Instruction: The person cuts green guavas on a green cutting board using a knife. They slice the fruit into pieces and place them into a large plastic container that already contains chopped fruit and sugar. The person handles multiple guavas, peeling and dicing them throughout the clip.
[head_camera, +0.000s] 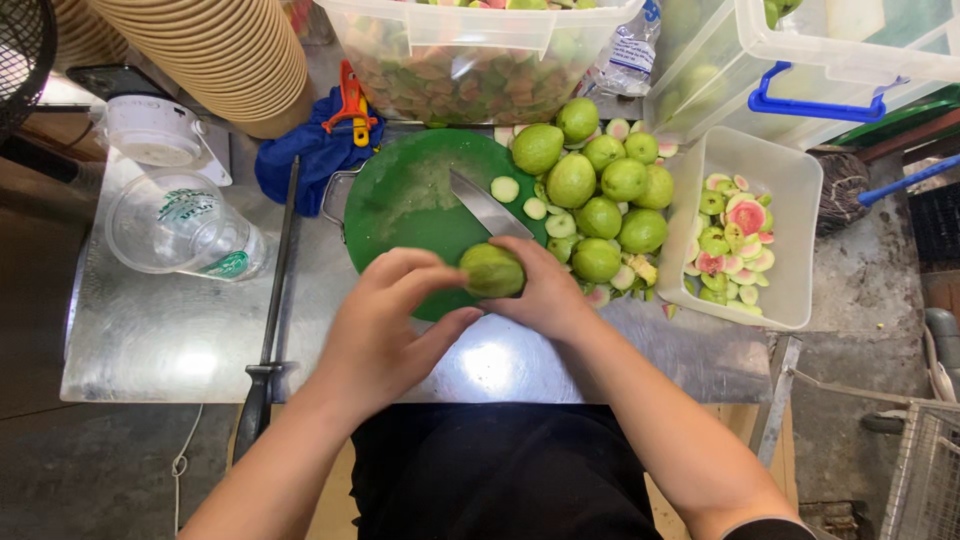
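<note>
The left hand (385, 320) pinches a green guava (492, 270) between thumb and fingers. The right hand (545, 290) closes around a knife (487, 207), blade extending beyond the grip over the green cutting board (400, 195).

Both forearms reach forward and converge — left hand (385, 320) cupped, thumb out; right hand (545, 290) in a closed grip.

A green guava (492, 270), round and whole with a slightly mottled skin, sits at the near edge of the round green cutting board (410, 200). A knife (488, 207) with a broad steel blade lies flat-angled over the board's middle, its tip pointing toward the board's far side.
</note>
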